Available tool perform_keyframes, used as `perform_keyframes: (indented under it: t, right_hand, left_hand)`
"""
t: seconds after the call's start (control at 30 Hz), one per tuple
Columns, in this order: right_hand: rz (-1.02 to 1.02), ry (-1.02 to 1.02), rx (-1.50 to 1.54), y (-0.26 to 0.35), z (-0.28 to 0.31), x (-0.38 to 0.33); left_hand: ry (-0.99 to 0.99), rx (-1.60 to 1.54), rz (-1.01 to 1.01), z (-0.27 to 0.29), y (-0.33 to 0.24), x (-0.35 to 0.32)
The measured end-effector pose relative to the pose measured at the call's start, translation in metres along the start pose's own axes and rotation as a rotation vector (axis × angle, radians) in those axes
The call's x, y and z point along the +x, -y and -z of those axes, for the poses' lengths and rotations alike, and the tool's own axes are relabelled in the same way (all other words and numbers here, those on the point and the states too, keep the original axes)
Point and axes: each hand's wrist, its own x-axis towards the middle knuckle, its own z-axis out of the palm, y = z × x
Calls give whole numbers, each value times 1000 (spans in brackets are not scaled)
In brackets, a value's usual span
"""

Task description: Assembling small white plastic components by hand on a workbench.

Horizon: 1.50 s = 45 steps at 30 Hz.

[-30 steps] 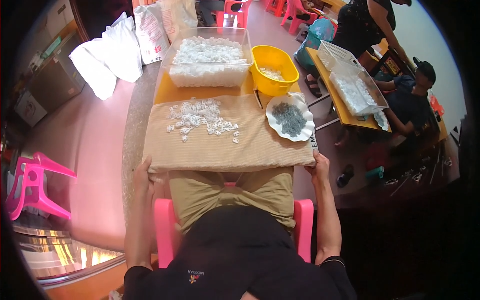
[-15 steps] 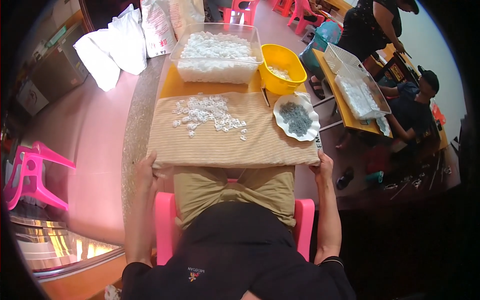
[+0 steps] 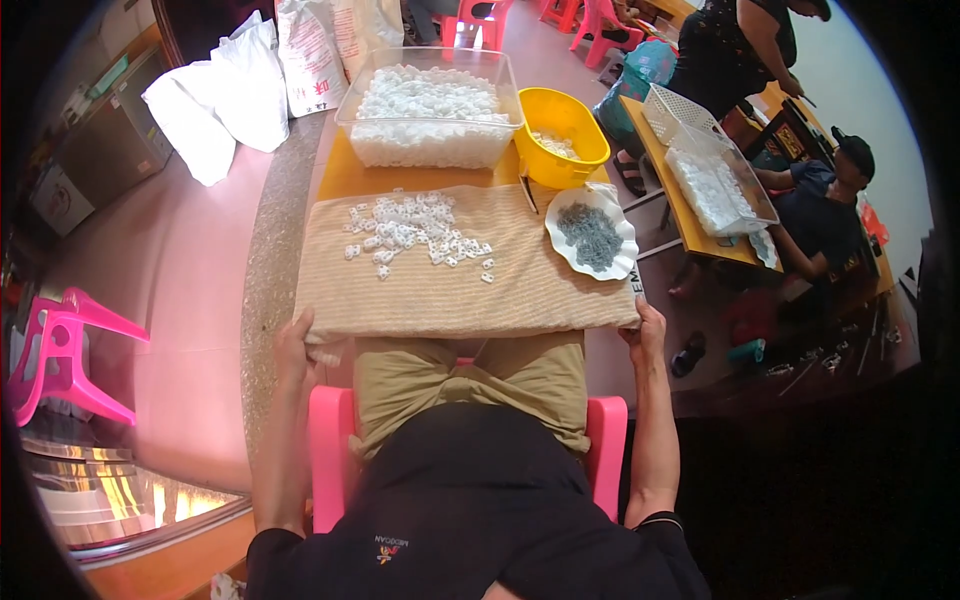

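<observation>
A beige striped cloth covers the near part of the table in front of me. My left hand is closed on its near left corner, and my right hand grips the near right corner. The undersides of both grips are hidden. On the cloth lies a loose heap of small white plastic pieces with dark holes. To the right of them, a white scalloped dish holds many small grey pieces. A thin dark tool rests at the cloth's far edge.
Behind the cloth stand a clear bin full of white pieces and a yellow tub. White sacks sit on the floor beyond. A pink stool is at left. Two people are around another table at right.
The whole view has shifted very slightly. Both hands stay at the cloth's near corners, and the pieces on it lie as before.
</observation>
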Motion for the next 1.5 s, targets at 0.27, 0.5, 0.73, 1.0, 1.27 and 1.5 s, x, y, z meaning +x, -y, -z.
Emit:
perform_keyframes:
  t: [0.27,0.5,0.73,1.0,1.27,1.5]
  right_hand:
    - [4,-10,7,-2,0,1]
    - [20,-12,22,-12,-4,12]
    - [36,-34,29,-15,-23,29]
    - [-5,-19,67,-21,-42,59]
    - [-42,-13,2,-21,-69,79]
    - [-43,-34,39,-20,-80,104]
  left_hand:
    - [7,-6,46,4,-5,-3]
    - [16,11,70,21,2,10]
    - [33,33,80,18,-1,17]
    - [57,-13,99,-3,-1,68]
    - [-37,-74,81,-23,-19,99]
    - [-43,-76,81,-33,-16,126]
